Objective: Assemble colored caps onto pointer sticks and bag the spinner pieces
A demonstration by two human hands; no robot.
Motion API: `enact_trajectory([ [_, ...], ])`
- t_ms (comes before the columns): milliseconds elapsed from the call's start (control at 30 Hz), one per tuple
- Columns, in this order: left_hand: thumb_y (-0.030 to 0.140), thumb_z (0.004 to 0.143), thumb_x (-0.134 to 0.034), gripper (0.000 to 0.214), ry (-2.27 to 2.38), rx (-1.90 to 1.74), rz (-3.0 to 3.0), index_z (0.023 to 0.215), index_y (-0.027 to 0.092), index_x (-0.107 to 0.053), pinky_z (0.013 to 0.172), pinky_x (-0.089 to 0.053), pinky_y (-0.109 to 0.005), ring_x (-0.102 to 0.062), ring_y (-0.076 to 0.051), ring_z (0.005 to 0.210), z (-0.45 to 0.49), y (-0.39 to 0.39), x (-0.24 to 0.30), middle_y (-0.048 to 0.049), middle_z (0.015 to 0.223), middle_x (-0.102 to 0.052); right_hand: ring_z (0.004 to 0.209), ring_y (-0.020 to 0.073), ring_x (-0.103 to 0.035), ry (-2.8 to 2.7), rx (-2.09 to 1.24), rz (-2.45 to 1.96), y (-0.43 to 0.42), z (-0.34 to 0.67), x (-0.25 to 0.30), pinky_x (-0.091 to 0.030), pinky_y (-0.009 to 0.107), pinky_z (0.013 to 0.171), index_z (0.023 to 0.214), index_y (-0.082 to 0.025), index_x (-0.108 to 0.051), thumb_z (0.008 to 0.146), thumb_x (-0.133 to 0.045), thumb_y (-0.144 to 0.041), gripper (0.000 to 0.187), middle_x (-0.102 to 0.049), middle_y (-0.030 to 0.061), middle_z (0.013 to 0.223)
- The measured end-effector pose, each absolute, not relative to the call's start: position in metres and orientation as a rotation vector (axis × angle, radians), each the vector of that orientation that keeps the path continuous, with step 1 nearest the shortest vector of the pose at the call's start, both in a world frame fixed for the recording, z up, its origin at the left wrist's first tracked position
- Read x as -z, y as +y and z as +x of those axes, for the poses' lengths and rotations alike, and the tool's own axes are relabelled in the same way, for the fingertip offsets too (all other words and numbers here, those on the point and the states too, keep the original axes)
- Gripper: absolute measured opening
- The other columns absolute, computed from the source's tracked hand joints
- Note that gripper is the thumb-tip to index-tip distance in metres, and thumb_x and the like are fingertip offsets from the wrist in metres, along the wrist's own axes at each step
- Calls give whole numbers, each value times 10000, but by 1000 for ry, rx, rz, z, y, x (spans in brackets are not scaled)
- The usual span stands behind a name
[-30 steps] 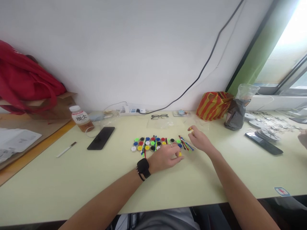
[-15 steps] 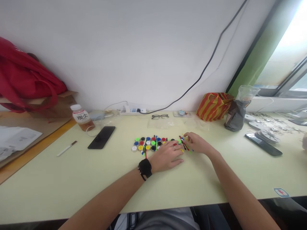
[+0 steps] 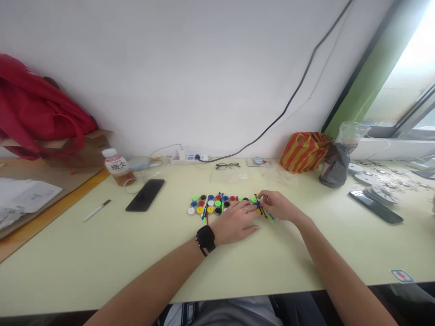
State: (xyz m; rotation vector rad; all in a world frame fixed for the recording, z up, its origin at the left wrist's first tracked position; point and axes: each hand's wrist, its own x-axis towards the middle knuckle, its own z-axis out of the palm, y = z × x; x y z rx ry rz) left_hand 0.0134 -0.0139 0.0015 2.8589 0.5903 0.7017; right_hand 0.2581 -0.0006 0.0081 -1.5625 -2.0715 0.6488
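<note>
Rows of small round discs (image 3: 201, 203) in white, yellow, red, blue, green and black lie in a block on the table. Thin coloured plastic sticks with arrow-like ends (image 3: 222, 203) lie across them in bundles. My left hand (image 3: 236, 220) rests palm down over the middle of the rows, fingers stretched out and hiding several discs. At the right end, my right hand (image 3: 277, 205) has its thumb and fingers pinched at another bundle of thin sticks (image 3: 266, 214). Which stick it grips is too small to tell.
A black phone (image 3: 145, 195), a white pen-like stick (image 3: 97, 210) and a drink bottle (image 3: 118, 167) are at left. Glasses (image 3: 227, 166) and a power strip (image 3: 186, 157) lie at the back. At right are a striped bag (image 3: 302, 151), a grey bag (image 3: 335, 165) and another phone (image 3: 375, 207).
My right fingers have closed in on the bundle at the right end, and its sticks have shifted slightly. My left hand stays over the discs. The view has moved slightly.
</note>
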Motion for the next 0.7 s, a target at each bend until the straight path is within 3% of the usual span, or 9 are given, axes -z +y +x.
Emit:
enact_trajectory([
  [233, 383, 1012, -603, 293, 614, -648, 2874, 1262, 241, -658, 1128, -422, -519, -509, -337, 1363, 14, -13, 1, -92, 1415, -633, 673, 182, -614, -1915, -550, -1601, 9, 282, -9, -478, 305, 645, 1085, -213, -617, 847, -568, -330, 270, -662, 11, 765],
  [500, 364, 1007, -611, 275, 615, -661, 2862, 1252, 248, -657, 1130, -422, -512, -503, -334, 1354, 13, -15, 0, -82, 1389, -646, 648, 176, -561, -2057, -522, -1637, 6, 271, -5, -421, 296, 619, 955, -220, -646, 886, -562, -379, 193, -625, 3, 704],
  [700, 368, 1016, -589, 285, 627, -629, 2876, 1264, 242, -651, 1121, -427, -515, -496, -333, 1356, 13, -14, -1, -80, 1394, -641, 658, 169, -569, -2102, -586, -1612, 0, 263, -8, -422, 283, 599, 791, -224, -554, 848, -594, -325, 122, -643, 10, 735],
])
